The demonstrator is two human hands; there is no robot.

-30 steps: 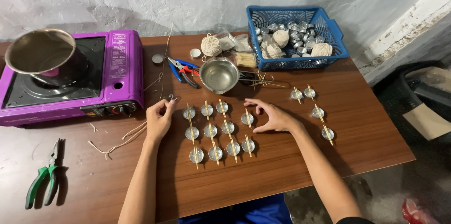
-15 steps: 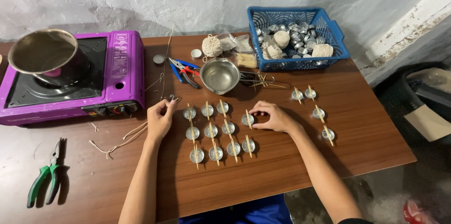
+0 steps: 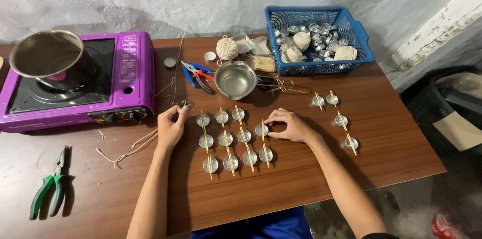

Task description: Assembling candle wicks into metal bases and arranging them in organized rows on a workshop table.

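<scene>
The right hand [image 3: 290, 126] lay on the wooden table [image 3: 301, 179], fingertips pinched on a small metal candle cup [image 3: 261, 129] at the right edge of the grid of cups, its skewer running front to back. The left hand [image 3: 171, 124], farther left, pinched a short wick string [image 3: 184, 103].

A purple stove [image 3: 125, 76] carries a steel pot [image 3: 47, 56]; green pliers [image 3: 50, 189] lie near the table's [image 3: 301, 189] front edge, and a blue basket [image 3: 351, 51] sits at the back.
</scene>
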